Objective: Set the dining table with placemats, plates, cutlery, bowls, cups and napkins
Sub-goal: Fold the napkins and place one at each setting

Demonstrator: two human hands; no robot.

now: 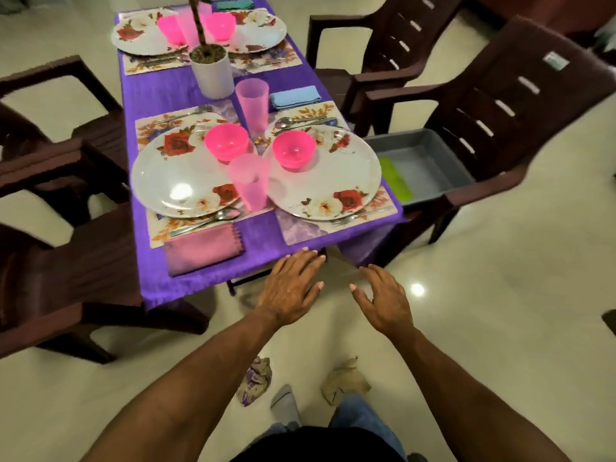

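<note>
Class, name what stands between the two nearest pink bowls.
In the head view, only a translucent pink cup stands between the left bowl and right bowl.

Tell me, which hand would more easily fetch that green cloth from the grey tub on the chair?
Probably the right hand. It hovers open on the same side as the grey tub holding the green cloth. The left hand, also empty, would have to cross over it.

Bowls (226, 141) on plates (181, 181), side by side.
</note>
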